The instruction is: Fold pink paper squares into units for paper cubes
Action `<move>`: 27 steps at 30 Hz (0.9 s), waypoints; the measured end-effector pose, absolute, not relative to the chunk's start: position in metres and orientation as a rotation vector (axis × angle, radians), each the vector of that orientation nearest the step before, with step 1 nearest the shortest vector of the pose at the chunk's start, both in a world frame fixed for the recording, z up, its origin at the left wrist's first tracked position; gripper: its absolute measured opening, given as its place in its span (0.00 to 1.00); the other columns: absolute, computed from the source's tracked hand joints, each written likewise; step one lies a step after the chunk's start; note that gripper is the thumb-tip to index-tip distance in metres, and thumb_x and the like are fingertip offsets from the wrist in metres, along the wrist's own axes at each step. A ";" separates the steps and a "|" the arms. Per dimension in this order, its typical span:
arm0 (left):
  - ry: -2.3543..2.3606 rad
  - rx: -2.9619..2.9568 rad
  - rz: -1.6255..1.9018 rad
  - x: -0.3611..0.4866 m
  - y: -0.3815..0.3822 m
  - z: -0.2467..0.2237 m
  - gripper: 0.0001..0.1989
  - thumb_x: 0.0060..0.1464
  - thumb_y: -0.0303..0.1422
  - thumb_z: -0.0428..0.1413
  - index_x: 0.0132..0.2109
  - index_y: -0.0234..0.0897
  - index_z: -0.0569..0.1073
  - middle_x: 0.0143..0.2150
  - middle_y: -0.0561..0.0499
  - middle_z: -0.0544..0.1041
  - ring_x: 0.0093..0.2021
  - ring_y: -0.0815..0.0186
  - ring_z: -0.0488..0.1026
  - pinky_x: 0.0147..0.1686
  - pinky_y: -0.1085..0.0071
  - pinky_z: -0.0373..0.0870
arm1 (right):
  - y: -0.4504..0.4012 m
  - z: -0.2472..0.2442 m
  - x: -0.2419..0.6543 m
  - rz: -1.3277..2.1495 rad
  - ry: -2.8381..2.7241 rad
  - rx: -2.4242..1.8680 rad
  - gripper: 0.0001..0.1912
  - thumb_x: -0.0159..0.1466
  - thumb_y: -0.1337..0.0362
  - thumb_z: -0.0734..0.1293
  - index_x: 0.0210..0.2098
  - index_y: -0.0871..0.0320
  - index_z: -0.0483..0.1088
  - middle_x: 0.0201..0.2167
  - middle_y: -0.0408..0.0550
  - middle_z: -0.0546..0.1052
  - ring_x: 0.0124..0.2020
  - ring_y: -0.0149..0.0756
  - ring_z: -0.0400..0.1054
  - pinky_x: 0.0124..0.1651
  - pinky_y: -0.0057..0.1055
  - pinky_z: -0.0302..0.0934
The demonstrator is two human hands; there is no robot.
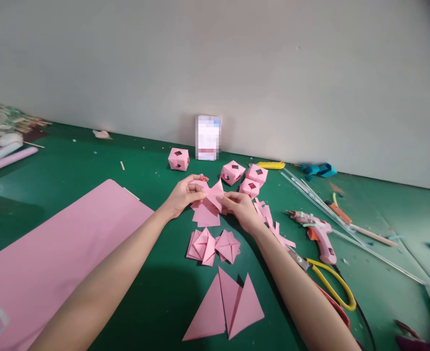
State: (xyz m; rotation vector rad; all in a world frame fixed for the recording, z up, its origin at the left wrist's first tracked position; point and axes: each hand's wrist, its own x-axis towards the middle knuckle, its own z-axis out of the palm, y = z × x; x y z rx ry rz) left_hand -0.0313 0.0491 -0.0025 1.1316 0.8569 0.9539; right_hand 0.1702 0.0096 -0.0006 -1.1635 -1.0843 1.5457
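Note:
Both hands pinch one folded piece of pink paper (214, 196) over the middle of the green table. My left hand (186, 195) grips its left side between thumb and fingers. Its right side is held by my right hand (241, 208). Flat pink paper squares (206, 218) lie just below the held piece. Closer to me are two small stacks of folded pink paper (201, 246) and several pink paper triangles (224, 307). Beyond the hands stand several folded pink paper cubes (178, 159) with diamond-shaped holes.
A large pink sheet (65, 253) covers the left side. Pink scraps (273, 226), scissors (333, 282), a pink glue gun (319, 233) and clear glue sticks (379, 256) lie right. A yellow cutter (271, 165) rests near the wall, where a blurred white card (208, 138) leans.

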 end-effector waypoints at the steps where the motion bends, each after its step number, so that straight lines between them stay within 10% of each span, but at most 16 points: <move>1: 0.858 1.134 0.953 -0.031 0.049 -0.002 0.23 0.45 0.29 0.67 0.49 0.37 0.71 0.24 0.59 0.71 0.20 0.73 0.69 0.21 0.76 0.65 | 0.010 -0.001 0.170 1.535 -1.093 -1.169 0.19 0.51 0.50 0.78 0.24 0.60 0.74 0.21 0.39 0.68 0.23 0.26 0.62 0.29 0.26 0.63; 27: 0.893 1.135 0.965 -0.029 0.049 -0.001 0.27 0.44 0.29 0.68 0.51 0.36 0.68 0.23 0.60 0.71 0.19 0.72 0.67 0.17 0.76 0.61 | 0.009 0.003 0.172 1.702 -1.062 -1.127 0.30 0.50 0.60 0.82 0.45 0.58 0.66 0.24 0.46 0.82 0.27 0.45 0.81 0.35 0.39 0.79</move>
